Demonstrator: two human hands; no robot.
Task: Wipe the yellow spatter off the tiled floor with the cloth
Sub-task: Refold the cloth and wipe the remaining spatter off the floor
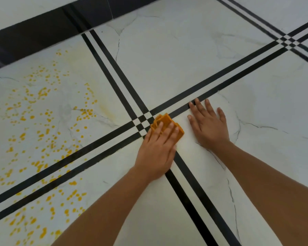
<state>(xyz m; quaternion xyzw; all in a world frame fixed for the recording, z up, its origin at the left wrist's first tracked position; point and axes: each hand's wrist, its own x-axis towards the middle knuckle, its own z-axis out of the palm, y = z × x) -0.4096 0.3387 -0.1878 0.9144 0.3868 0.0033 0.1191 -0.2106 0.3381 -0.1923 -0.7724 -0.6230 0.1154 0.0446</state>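
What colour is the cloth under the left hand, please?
The cloth is orange; the head view shows it best.

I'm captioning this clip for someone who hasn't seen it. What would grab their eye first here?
The yellow spatter dotted thickly over the white tiles on the left stands out first. Next comes the left hand, pressing an orange cloth flat where the double black stripes cross, mid-frame. The right hand lies spread on the spatter-free tile just to its right.
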